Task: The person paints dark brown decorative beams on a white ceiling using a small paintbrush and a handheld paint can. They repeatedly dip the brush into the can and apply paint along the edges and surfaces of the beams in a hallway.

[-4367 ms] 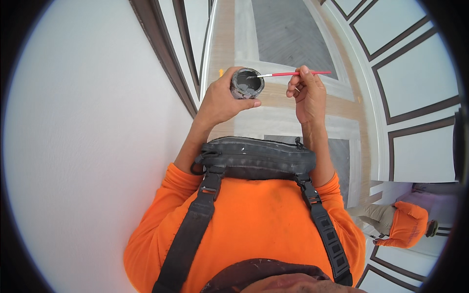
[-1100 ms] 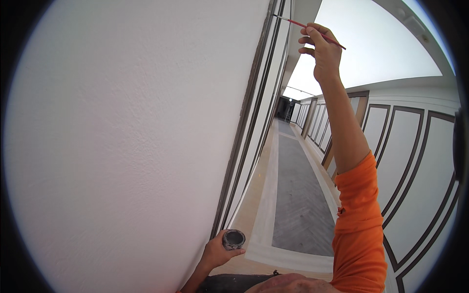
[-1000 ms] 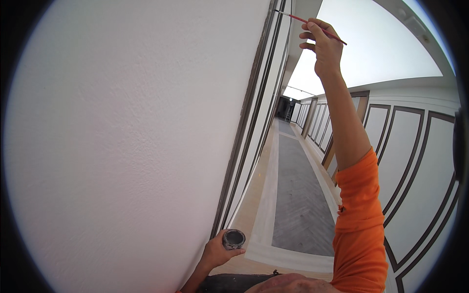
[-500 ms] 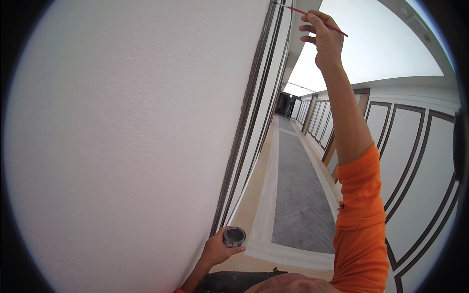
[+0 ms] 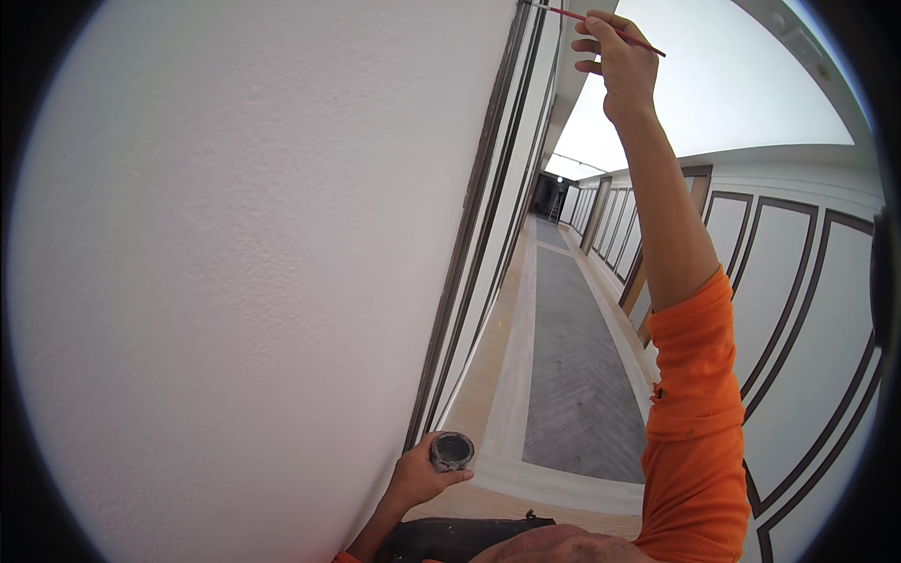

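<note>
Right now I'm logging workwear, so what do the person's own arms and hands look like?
The right hand and left hand are bare, with no glove or wristband visible. The right sleeve is orange and creased, with a small dark mark, perhaps a tear, at its inner edge; the right forearm is bare. A sliver of orange left sleeve shows.

Right hand (image 5: pixel 621 66) high with red brush (image 5: pixel 569 13) at dark wall trim (image 5: pixel 476 188), left hand (image 5: pixel 416 477) around small jar (image 5: pixel 454 467)
</note>
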Motion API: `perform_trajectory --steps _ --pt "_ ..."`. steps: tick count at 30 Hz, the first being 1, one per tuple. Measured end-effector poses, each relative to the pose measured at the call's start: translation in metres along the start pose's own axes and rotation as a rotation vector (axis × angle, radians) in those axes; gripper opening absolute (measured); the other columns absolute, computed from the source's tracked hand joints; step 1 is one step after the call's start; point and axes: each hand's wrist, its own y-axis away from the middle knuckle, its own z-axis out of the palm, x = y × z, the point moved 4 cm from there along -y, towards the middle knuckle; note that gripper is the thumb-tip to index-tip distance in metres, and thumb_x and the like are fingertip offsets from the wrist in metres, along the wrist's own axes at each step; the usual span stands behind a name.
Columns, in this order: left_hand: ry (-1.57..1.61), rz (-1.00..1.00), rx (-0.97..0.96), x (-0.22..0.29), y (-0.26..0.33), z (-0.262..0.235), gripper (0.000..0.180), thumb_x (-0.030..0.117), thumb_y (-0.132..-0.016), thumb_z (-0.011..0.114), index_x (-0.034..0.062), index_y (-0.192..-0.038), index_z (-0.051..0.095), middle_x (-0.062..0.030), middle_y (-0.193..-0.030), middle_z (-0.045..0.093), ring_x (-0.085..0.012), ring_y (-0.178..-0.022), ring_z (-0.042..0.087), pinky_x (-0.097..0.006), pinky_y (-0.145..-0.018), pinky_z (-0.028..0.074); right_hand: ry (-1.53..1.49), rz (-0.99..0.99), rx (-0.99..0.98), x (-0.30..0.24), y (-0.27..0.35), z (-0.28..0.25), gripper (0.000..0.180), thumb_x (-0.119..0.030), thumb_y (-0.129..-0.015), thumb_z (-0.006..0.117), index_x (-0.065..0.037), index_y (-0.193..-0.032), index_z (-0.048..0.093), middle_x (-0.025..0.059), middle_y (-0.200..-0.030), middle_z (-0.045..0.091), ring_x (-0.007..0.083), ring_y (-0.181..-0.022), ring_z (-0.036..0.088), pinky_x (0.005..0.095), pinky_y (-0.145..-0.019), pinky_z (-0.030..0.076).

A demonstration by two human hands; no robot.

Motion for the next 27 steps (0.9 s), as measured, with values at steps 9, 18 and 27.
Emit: perform_trajectory --steps 9,18,27 --pt "-0.001 0.011 0.005 -0.001 -0.001 0.0 0.081 0.045 -0.072 0.094 0.0047 -0.133 0.059 -0.0151 -0.116 0.074 -0.0286 -0.11 0.072 -0.038 -0.097 0.055 -0.014 -0.003 0.057 -0.001 0.002 -0.006 0.024 -0.014 -0.094 0.068 -0.001 -0.114 0.07 0.0113 -0.097 0.077 0.0191 -0.085 0.075 0.0298 -0.063 0.061" --pt "-0.014 0.007 0.007 0.004 0.0 -0.002 0.082 0.044 -0.071 0.094 0.0042 -0.134 0.058 -0.0153 -0.116 0.074 -0.0285 -0.11 0.072 -0.038 -0.097 0.055 0.024 0.142 0.045 -0.011 0.002 0.003 0.018 -0.012 -0.095 0.064 -0.002 -0.11 0.067 0.0099 -0.093 0.071 0.0165 -0.077 0.069 0.0296 -0.056 0.056" --pt "0.002 0.029 0.006 -0.008 -0.004 0.002 0.081 0.042 -0.071 0.094 0.004 -0.134 0.059 -0.0155 -0.116 0.074 -0.0282 -0.11 0.072 -0.038 -0.097 0.055 0.068 0.118 0.026 -0.012 0.01 0.007 0.016 -0.011 -0.095 0.063 -0.003 -0.108 0.067 0.0095 -0.091 0.071 0.0162 -0.076 0.069 0.0289 -0.055 0.055"
